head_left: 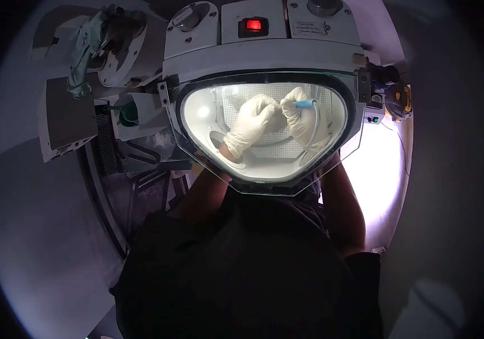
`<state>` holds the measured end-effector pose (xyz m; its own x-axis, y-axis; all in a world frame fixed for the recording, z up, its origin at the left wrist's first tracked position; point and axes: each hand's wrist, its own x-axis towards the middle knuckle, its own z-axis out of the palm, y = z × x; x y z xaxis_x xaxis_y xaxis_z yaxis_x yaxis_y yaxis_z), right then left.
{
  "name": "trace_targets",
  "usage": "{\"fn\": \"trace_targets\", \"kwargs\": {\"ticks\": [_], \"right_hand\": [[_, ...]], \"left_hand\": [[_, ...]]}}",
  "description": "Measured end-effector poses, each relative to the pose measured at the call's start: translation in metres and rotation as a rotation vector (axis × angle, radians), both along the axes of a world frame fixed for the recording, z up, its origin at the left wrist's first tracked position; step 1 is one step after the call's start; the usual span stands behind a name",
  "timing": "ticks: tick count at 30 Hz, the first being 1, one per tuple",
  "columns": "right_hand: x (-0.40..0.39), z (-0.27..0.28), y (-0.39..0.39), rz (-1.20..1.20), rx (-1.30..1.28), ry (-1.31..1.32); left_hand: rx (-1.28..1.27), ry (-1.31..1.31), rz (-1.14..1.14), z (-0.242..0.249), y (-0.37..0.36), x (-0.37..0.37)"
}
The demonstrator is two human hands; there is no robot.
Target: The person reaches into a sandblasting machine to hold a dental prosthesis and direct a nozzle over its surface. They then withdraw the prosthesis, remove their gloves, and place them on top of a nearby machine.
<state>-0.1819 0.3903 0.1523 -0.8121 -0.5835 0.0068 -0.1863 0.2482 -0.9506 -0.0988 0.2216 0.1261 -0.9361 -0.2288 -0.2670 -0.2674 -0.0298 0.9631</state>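
Through the window of a lit blasting cabinet, both my hands show in white gloves. My right hand is closed around a blasting handpiece with a blue sleeve. From it a pale hose curves down past the glove. My left hand has its fingers pinched together close to the handpiece's tip; whatever they hold is too small to make out. The fingertips of the two hands are close together. Behind and below them lies a white perforated floor.
A lit red switch sits on the cabinet top between knobs. To the left hang green gloves, above a green funnel-like container. A yellow-and-black device stands at right. My forearms enter the cabinet from below on both sides.
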Motion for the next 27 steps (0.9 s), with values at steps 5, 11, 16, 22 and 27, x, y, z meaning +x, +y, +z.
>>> {"fn": "trace_targets", "kwargs": {"ticks": [5, 11, 16, 22, 27], "right_hand": [[0.001, -0.011, 0.002, -0.004, -0.033, -0.001], [-0.001, -0.013, -0.003, -0.100, -0.088, 0.057], [-0.001, -0.017, -0.003, -0.077, -0.067, 0.020], [0.002, -0.014, -0.003, -0.101, -0.143, 0.029], [0.005, -0.010, -0.004, -0.101, -0.174, -0.013]], "left_hand": [[0.048, -0.027, -0.006, 0.003, 0.001, 0.000], [-0.111, 0.030, -0.052, -0.007, -0.003, 0.001], [-0.070, -0.006, -0.042, 0.003, -0.001, 0.000], [-0.158, -0.008, 0.034, -0.008, -0.001, 0.002], [-0.167, -0.014, 0.086, -0.009, 0.001, 0.001]]}}
